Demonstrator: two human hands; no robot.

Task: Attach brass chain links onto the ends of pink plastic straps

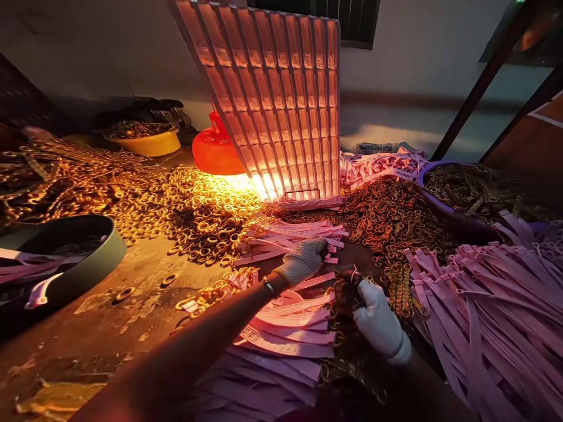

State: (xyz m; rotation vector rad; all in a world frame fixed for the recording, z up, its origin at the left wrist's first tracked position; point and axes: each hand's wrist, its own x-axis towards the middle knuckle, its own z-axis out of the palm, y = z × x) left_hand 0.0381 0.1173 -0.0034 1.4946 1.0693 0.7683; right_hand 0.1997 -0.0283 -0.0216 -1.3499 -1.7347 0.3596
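My left hand (303, 259), in a pale knit glove, reaches over a bundle of pink straps (285, 234). Its fingers are curled together at the straps' right ends, and whatever is between them is hidden. To the right and nearer, my right hand (378, 319) wears a white glove with dark fingertips. Those fingers are closed above a dark heap of metal clasps (352, 375); what they pinch is too small to name. Below my left forearm lies a stack of pink straps (290, 328), several with gold rings (211, 293) at their left ends.
Loose gold rings (211, 228) pile up beneath a red lamp (216, 149). Behind them leans a ribbed translucent panel (290, 105). Clasps (391, 217), a purple basin (424, 176) and more pink straps (479, 305) crowd the right. A green tub (116, 246) stands left.
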